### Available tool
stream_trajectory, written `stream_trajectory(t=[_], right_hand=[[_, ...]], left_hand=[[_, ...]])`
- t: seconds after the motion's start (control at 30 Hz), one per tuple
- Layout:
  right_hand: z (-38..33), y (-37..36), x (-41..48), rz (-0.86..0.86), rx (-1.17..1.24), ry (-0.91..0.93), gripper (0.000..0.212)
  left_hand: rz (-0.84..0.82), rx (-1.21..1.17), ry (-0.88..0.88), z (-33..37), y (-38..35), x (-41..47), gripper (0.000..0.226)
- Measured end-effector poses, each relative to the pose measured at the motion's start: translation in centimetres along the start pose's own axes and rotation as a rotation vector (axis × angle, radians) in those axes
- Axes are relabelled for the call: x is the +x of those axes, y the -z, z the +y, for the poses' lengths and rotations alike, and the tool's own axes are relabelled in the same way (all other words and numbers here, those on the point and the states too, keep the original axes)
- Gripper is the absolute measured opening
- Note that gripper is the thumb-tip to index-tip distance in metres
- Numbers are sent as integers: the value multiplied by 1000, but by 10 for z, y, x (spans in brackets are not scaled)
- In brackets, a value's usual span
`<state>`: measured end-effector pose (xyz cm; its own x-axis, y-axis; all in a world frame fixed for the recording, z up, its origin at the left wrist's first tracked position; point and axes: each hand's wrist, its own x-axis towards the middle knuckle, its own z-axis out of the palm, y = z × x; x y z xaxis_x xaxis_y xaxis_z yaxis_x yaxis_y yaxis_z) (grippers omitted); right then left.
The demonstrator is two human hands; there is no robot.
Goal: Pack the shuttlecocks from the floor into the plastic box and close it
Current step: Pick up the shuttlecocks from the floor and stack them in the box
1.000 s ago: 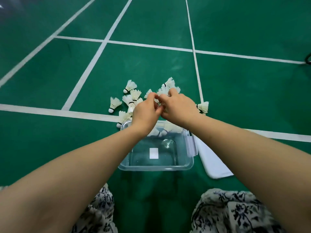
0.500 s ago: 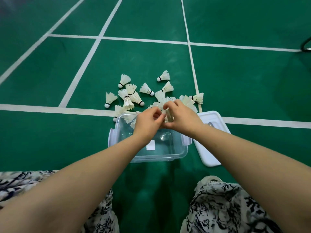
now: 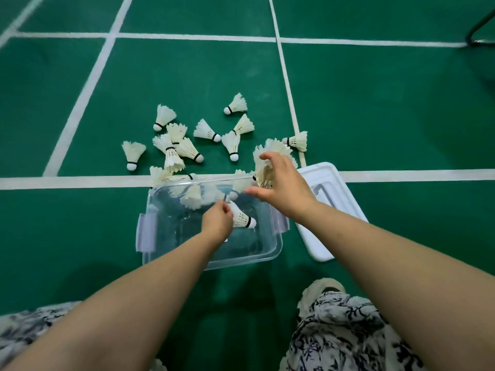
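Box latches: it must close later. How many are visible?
2: left latch on the plastic box's left side, right latch on its right side. Others may be hidden.

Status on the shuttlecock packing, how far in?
Barely started. Done: lid off, beside the open plastic box. In hand: left hand pinches one shuttlecock over the box; right hand reaches into the floor pile, grip unclear. Left: that scattered pile, then closing.

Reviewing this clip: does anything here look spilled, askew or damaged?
Nothing stands out. The loose shuttlecocks lie scattered on the court floor beyond the open plastic box, as the task expects; the white lid lies flat beside it. The left hand pinches one shuttlecock over the box.
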<state>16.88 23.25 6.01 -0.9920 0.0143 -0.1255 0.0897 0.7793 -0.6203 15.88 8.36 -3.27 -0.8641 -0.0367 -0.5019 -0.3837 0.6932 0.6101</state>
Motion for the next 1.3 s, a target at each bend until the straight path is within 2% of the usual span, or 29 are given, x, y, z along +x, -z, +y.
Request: stream_trajectory(t=[0.17, 0.23, 0.3, 0.37, 0.4, 0.47, 0.6, 0.7, 0.8, 0.97, 1.07, 1.2, 1.3], right_hand=[[3, -2, 7, 15, 50, -20, 73], [7, -3, 7, 16, 66, -27, 74], [10, -4, 7, 3, 69, -40, 75], [13, -4, 7, -8, 66, -52, 76], [14, -3, 8, -7, 66, -56, 76], [15, -2, 8, -4, 71, -62, 76], [15, -1, 4, -8, 79, -62, 74], [11, 1, 1, -22, 83, -49, 73], [4, 4, -2, -37, 68, -28, 72], [-6, 0, -10, -95, 3, 11, 73], [-15, -4, -17, -133, -92, 60, 70], [-32, -6, -25, -164, -158, 145, 68], [-42, -10, -31, -188, -176, 189, 68]], left_hand=[[-60, -242, 206, -5, -30, 25, 12], [-70, -296, 237, -13, -43, 35, 15], [-90, -379, 269, -25, -55, 47, 6], [-118, -484, 274, -30, -61, 55, 29], [-136, -526, 265, -21, -54, 49, 32], [-145, -618, 260, -8, -43, 42, 23], [-166, -817, 319, -3, -27, 40, 41], [-232, -675, 286, 1, -18, 28, 45], [-188, -463, 174, 1, -7, 19, 52], [-113, -404, -87, 10, 26, -1, 66], [-6, -237, -296, 18, 48, -18, 76], [92, 40, -568, 19, 72, -39, 65], [165, 70, -586, 16, 80, -45, 48]])
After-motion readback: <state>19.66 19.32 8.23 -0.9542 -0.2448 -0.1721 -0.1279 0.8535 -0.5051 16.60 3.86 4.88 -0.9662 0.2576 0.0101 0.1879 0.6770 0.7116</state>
